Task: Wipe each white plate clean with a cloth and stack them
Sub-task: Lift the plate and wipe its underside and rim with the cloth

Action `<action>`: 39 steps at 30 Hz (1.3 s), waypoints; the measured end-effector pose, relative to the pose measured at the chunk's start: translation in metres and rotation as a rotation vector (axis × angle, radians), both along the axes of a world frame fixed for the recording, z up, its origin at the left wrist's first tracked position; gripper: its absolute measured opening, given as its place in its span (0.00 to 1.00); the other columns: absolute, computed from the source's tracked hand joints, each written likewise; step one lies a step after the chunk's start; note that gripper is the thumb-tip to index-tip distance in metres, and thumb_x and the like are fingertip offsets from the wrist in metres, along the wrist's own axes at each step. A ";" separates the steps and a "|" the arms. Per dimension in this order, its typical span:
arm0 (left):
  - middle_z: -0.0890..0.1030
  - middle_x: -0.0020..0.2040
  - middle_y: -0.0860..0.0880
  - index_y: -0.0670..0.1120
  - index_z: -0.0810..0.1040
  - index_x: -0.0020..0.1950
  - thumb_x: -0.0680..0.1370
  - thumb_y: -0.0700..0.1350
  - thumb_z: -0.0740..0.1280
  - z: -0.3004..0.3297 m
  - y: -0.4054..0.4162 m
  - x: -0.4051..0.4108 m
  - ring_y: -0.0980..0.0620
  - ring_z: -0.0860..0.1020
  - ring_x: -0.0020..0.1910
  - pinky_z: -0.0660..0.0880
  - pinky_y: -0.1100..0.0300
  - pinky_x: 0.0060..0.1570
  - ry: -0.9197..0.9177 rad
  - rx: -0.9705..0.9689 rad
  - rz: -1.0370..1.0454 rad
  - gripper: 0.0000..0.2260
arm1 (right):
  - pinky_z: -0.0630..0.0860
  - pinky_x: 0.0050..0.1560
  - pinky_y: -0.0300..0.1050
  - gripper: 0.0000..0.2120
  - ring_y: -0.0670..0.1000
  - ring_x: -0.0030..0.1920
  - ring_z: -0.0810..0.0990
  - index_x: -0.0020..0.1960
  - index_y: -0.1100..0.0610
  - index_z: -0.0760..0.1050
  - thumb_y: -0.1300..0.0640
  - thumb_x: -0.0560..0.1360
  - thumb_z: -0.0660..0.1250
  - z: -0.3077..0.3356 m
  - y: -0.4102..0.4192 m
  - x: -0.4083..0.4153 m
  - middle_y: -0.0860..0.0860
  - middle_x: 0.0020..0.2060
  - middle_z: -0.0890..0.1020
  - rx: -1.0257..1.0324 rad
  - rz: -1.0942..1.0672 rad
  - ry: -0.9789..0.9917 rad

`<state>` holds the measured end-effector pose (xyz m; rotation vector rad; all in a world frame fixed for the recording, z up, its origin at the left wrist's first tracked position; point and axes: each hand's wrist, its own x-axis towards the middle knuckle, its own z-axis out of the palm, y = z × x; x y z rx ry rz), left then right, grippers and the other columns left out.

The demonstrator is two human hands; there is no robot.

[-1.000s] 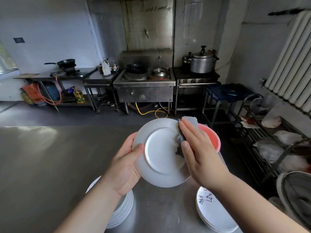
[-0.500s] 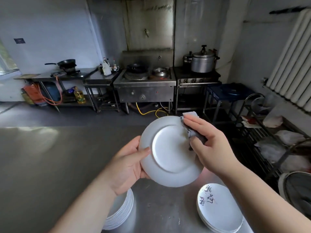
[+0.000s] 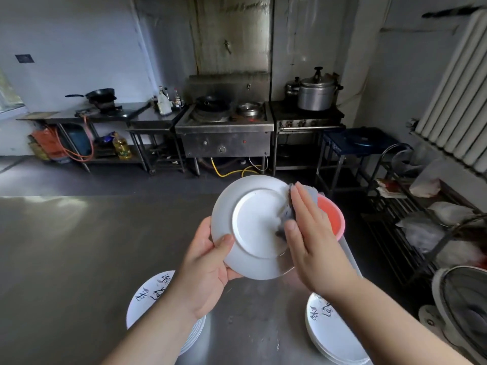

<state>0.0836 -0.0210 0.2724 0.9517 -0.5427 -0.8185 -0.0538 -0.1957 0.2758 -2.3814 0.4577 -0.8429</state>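
Note:
A white plate (image 3: pixel 253 227) is held up over the steel table, its underside facing me. My left hand (image 3: pixel 208 262) grips its lower left rim, thumb on the underside. My right hand (image 3: pixel 313 233) presses a grey cloth (image 3: pixel 288 212) against the plate's right side with straight fingers. One stack of white plates with black markings (image 3: pixel 152 293) lies on the table at lower left, partly behind my left arm. A second such stack (image 3: pixel 329 335) lies at lower right.
A pink bowl (image 3: pixel 332 214) stands on the steel table (image 3: pixel 66 259) behind the held plate. Stoves, pots and a wok line the far wall. A wire rack (image 3: pixel 421 227) with bags and a fan (image 3: pixel 463 304) stand to the right.
The plate has tilted and shifted slightly left. My right hand has flattened and slid the cloth down the plate's right side. The pink bowl shows again behind the plate.

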 end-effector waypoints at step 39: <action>0.85 0.63 0.44 0.52 0.72 0.70 0.85 0.38 0.62 0.012 -0.062 -0.023 0.42 0.85 0.59 0.84 0.49 0.47 0.250 -0.115 0.275 0.15 | 0.40 0.82 0.59 0.36 0.59 0.84 0.35 0.84 0.66 0.48 0.40 0.86 0.41 -0.022 0.049 0.014 0.58 0.85 0.44 -0.189 -0.108 -0.006</action>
